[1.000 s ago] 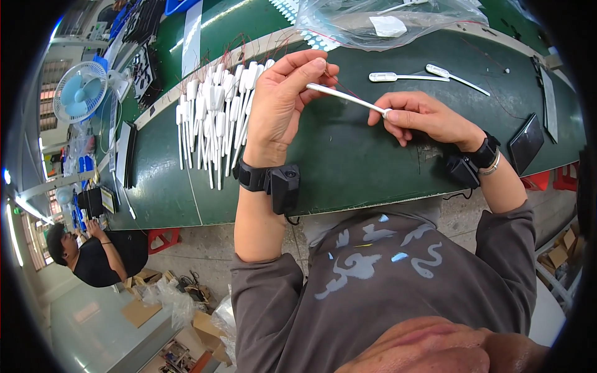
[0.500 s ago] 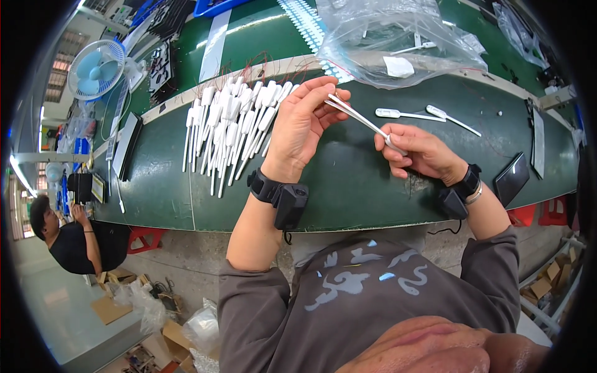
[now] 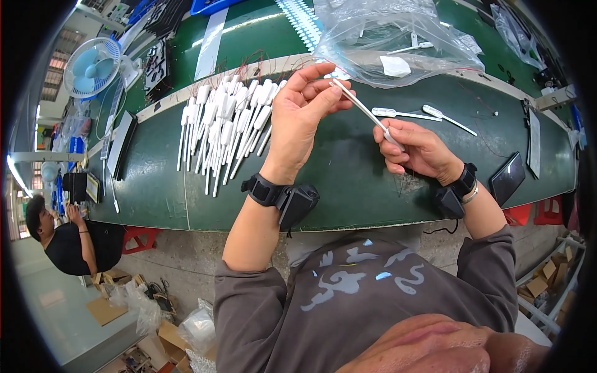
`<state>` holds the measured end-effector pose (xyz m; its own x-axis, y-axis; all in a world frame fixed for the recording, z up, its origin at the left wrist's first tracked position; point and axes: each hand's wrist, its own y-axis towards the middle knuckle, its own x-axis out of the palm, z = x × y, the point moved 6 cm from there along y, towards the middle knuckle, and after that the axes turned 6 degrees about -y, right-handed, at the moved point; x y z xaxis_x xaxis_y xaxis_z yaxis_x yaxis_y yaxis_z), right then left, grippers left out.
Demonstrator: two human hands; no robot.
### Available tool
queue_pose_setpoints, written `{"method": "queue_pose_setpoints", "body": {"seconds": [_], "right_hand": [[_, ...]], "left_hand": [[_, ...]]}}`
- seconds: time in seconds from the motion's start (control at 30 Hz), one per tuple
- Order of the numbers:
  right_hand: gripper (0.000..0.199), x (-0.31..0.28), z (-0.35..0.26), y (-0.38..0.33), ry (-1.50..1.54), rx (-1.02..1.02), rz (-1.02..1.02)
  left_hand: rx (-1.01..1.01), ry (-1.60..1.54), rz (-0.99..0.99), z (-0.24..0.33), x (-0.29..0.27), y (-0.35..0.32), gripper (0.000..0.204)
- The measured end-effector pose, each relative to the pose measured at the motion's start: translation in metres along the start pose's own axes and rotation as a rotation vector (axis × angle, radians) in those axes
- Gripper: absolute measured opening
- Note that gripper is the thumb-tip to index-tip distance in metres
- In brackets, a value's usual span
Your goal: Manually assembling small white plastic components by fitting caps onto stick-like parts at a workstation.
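Left hand (image 3: 301, 118) pinches the upper end of a thin white stick (image 3: 362, 110), right hand (image 3: 415, 149) grips its lower end, both held just above the green bench (image 3: 348, 180). Pile of similar white sticks (image 3: 227, 127) lies left of the left hand; two loose ones (image 3: 423, 114) sit beyond the right hand, near a clear plastic bag (image 3: 398, 40). Fan (image 3: 92, 67) far left, seated person (image 3: 62, 239) below the bench edge.

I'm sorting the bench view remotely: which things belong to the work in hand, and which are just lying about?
In hand:
- white stick, held by left hand and right hand
- pile of white sticks
- two loose sticks
- plastic bag

Lying about:
- fan
- dark tablet
- blue tray
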<state>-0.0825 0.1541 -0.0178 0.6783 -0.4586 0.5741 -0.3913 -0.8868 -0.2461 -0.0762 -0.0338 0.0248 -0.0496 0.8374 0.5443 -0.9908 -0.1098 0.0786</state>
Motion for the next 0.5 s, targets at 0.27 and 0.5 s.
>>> {"method": "queue_pose_setpoints", "body": {"seconds": [0.27, 0.5], "right_hand": [[0.026, 0.0004, 0.0042, 0.0007, 0.063, -0.013, 0.022], [0.025, 0.0022, 0.0037, 0.0007, 0.057, -0.013, 0.020]], "left_hand": [[0.122, 0.126, 0.009, 0.0004, 0.0020, -0.0010, 0.040], [0.072, 0.090, 0.029, -0.0002, 0.0016, -0.0020, 0.031]]}}
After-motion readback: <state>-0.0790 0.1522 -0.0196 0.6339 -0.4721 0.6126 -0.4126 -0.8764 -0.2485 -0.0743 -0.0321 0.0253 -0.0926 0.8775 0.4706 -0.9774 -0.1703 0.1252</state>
